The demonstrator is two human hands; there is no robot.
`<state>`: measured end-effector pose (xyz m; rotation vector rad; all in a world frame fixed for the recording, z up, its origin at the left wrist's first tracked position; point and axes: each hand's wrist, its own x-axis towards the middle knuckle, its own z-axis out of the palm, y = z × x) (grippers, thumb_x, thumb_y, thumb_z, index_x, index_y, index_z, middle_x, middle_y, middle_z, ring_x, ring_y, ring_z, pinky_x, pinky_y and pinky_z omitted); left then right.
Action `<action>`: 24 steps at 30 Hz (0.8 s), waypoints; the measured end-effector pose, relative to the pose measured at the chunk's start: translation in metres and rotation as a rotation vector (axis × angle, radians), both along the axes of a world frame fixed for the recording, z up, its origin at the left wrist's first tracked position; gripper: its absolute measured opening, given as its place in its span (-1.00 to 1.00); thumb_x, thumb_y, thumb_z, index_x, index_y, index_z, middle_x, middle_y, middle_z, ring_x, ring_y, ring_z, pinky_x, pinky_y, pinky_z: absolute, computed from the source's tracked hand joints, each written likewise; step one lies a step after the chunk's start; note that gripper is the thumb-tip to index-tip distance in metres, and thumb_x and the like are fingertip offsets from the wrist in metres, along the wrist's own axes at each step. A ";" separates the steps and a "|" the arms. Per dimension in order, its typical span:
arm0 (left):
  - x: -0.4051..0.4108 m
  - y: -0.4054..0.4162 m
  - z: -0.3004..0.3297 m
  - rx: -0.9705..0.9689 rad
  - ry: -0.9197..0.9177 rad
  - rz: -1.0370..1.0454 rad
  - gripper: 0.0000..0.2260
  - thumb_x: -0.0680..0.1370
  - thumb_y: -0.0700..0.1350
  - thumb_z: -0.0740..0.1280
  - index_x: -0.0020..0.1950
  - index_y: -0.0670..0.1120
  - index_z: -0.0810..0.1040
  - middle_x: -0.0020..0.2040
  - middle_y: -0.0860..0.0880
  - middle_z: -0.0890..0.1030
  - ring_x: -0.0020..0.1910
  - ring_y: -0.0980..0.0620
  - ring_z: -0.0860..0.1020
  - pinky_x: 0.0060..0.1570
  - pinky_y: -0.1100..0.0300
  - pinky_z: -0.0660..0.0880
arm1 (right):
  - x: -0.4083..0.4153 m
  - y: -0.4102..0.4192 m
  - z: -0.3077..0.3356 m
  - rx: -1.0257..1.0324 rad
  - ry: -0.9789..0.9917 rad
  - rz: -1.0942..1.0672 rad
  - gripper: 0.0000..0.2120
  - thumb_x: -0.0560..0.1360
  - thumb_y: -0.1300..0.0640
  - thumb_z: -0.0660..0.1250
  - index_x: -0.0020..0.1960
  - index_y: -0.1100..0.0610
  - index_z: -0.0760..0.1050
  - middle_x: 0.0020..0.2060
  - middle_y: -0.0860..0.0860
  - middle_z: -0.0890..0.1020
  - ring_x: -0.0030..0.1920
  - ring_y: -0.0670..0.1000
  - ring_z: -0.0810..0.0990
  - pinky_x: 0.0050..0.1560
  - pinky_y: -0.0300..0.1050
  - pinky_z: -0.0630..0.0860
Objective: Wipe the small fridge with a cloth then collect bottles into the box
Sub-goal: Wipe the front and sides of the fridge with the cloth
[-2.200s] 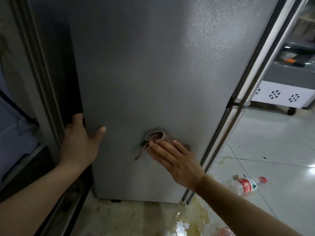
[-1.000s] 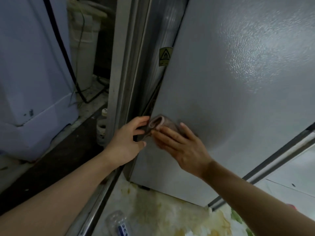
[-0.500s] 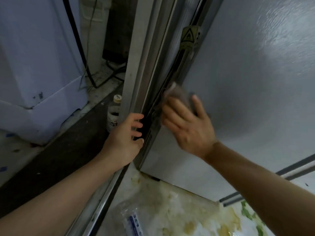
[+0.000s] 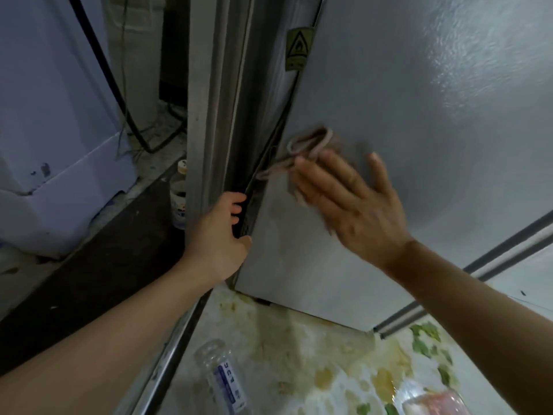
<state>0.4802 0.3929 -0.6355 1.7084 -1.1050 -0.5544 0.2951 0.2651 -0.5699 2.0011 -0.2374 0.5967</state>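
Your right hand [image 4: 348, 202] presses the cloth [image 4: 308, 145] flat-fingered near the grey fridge [image 4: 419, 115] side's rear edge, your left hand [image 4: 223, 232] curled around that edge, below a yellow triangle warning sticker [image 4: 297, 49], clear bottles [image 4: 223, 381] littering the stained floor [image 4: 299, 339].

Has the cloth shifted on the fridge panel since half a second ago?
Yes. The right hand has slid the cloth away from the fridge's rear corner edge, onto the flat side panel.

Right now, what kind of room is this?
Probably a messy kitchen or utility corner at home. A grey fridge is being wiped with a cloth, empty plastic bottles lie around, and the floor is stained.
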 end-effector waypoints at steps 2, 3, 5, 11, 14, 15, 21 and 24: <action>-0.008 -0.007 0.001 -0.011 -0.033 0.007 -0.37 0.44 -0.25 0.41 0.43 -0.01 0.23 0.33 -0.03 0.39 0.26 0.04 0.40 0.26 0.03 0.41 | -0.005 -0.004 0.004 0.043 -0.131 0.022 -0.54 0.61 0.18 0.10 0.50 0.06 0.23 0.47 -0.02 0.26 0.50 0.05 0.16 0.48 0.11 -0.14; -0.011 -0.009 0.000 -0.023 -0.040 -0.002 -0.34 0.44 -0.24 0.41 0.45 0.01 0.20 0.36 -0.03 0.37 0.29 0.04 0.38 0.28 0.03 0.38 | -0.007 -0.004 -0.001 0.068 -0.171 0.026 -0.52 0.59 0.19 0.14 0.50 0.07 0.21 0.48 -0.01 0.25 0.51 0.07 0.14 0.48 0.11 -0.11; -0.018 -0.013 -0.003 -0.034 -0.055 -0.040 -0.29 0.44 -0.23 0.41 0.48 0.06 0.14 0.38 -0.02 0.35 0.31 0.04 0.36 0.27 0.14 0.33 | -0.015 -0.005 -0.029 0.105 -0.126 -0.007 -0.45 0.54 0.23 0.17 0.51 0.07 0.19 0.50 -0.02 0.17 0.51 0.09 0.11 0.48 0.10 -0.08; -0.028 -0.017 -0.008 -0.020 -0.079 -0.033 -0.22 0.42 -0.19 0.43 0.49 0.12 0.07 0.34 -0.01 0.38 0.28 0.01 0.39 0.24 0.10 0.34 | -0.075 0.003 -0.113 0.081 0.505 -0.210 -0.35 0.49 0.15 0.12 0.53 0.04 0.00 0.52 -0.01 -0.02 0.51 0.03 -0.07 0.49 0.08 -0.21; -0.032 -0.018 -0.009 0.000 -0.088 -0.021 -0.20 0.43 -0.18 0.44 0.49 0.14 0.03 0.35 0.00 0.36 0.28 0.02 0.38 0.28 0.02 0.36 | -0.091 0.000 -0.098 0.042 0.423 -0.231 -0.40 0.52 0.19 0.06 0.54 0.01 0.02 0.52 -0.04 0.02 0.52 0.04 -0.08 0.48 0.08 -0.35; -0.034 -0.019 -0.009 0.000 -0.088 -0.014 -0.19 0.43 -0.17 0.43 0.50 0.14 0.01 0.36 0.00 0.35 0.29 0.02 0.38 0.30 -0.01 0.35 | -0.094 -0.004 -0.083 0.028 0.309 -0.215 -0.43 0.54 0.21 0.05 0.53 0.01 0.07 0.52 -0.06 0.06 0.53 0.03 -0.04 0.48 0.07 -0.32; -0.049 -0.030 -0.020 -0.053 -0.092 0.083 -0.11 0.37 -0.18 0.46 0.52 0.07 -0.04 0.39 -0.10 0.27 0.37 -0.12 0.28 0.34 -0.16 0.30 | -0.116 -0.025 -0.023 0.060 -0.217 -0.104 -0.40 0.56 0.17 0.21 0.54 0.10 0.08 0.55 0.02 -0.05 0.54 0.08 -0.06 0.49 0.11 -0.16; -0.048 -0.031 -0.027 -0.066 -0.124 0.095 -0.08 0.37 -0.18 0.47 0.52 0.07 -0.06 0.41 -0.08 0.22 0.38 -0.14 0.25 0.34 -0.20 0.27 | -0.124 -0.020 -0.067 0.141 -0.214 -0.159 -0.34 0.55 0.22 0.20 0.54 0.13 -0.04 0.54 0.07 -0.15 0.53 0.13 -0.08 0.50 0.12 -0.10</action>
